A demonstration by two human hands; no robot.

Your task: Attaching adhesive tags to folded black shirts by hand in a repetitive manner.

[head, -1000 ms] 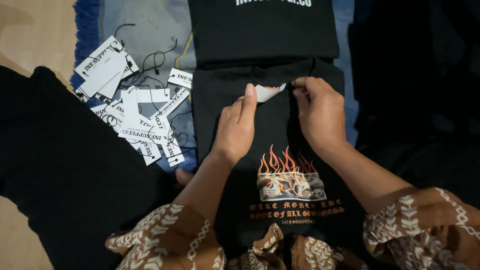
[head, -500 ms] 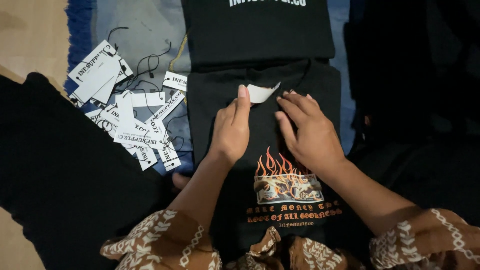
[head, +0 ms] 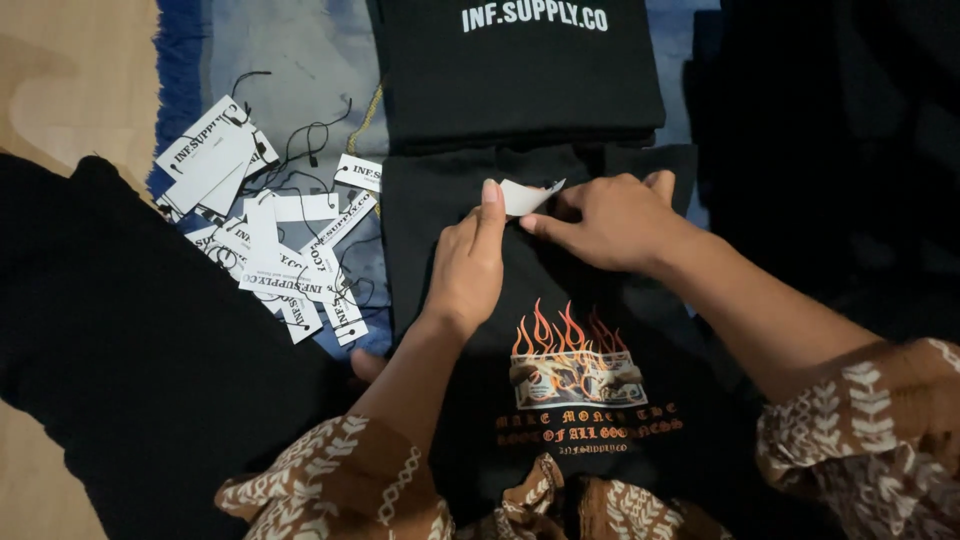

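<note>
A black T-shirt (head: 450, 200) with an orange flame print (head: 570, 350) lies flat in front of me. My left hand (head: 468, 262) rests palm down on it, fingers together, fingertips at a small white paper tag (head: 528, 196) near the collar. My right hand (head: 610, 220) lies beside it, its fingers pinching the same tag's edge. Both arms wear brown sleeves with a white pattern.
A folded stack of black shirts (head: 520, 75) with white lettering sits just beyond the flat shirt. A pile of white hang tags with black strings (head: 265, 240) lies to the left on a blue-grey rug (head: 290, 60). Dark cloth (head: 120, 370) covers the lower left, more dark fabric the right.
My right hand slid down onto the shirt, then came back up to the tag. The left hand stayed pressed on the shirt.
</note>
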